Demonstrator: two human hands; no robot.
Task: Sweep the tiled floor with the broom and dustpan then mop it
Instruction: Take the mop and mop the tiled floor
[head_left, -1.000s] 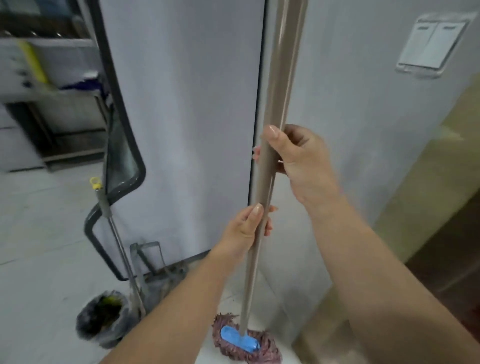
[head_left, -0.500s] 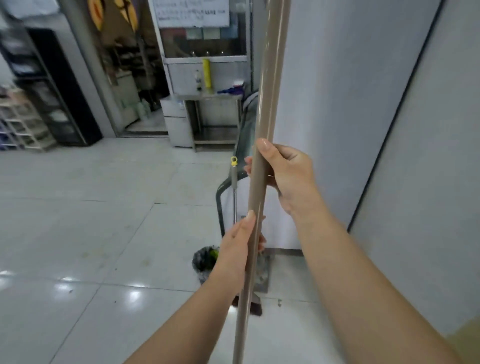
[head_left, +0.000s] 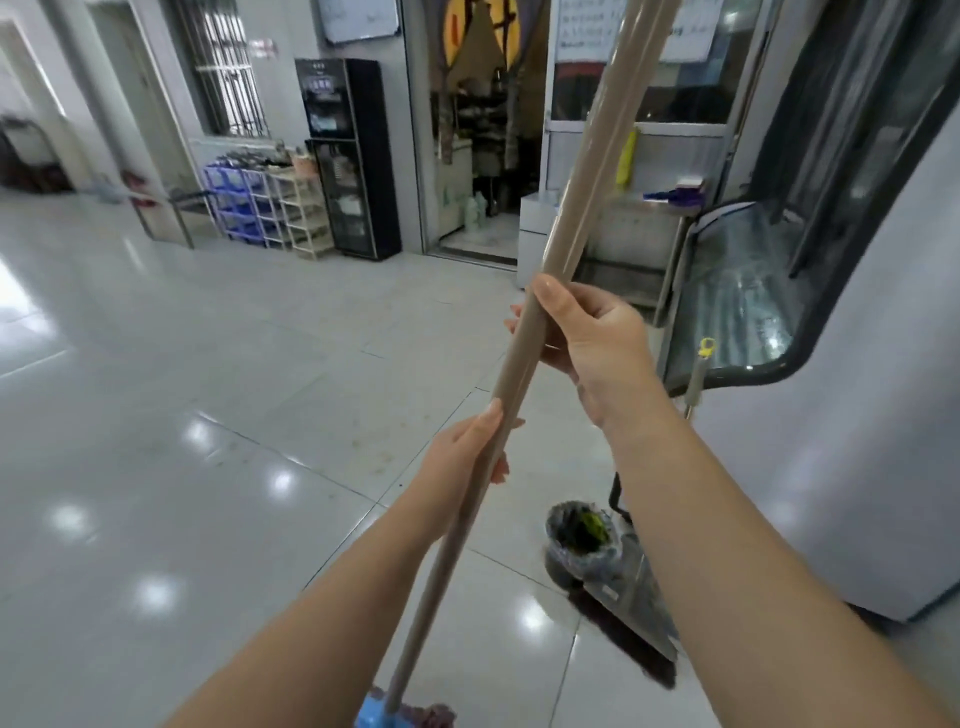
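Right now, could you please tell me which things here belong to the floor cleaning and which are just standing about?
Job: mop, held by left hand and right hand; broom; dustpan; tiled floor.
Lying about: black cabinet; blue crates; white rack.

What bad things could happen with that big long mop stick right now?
1. The mop handle rises past the top of the picture, so its unseen top end might knock something as it swings.
2. The dustpan, full of rubbish, stands on the tiled floor just right of the mop head; a wide stroke could tip it over.
3. The left hand and right hand grip close together, which may give less control.
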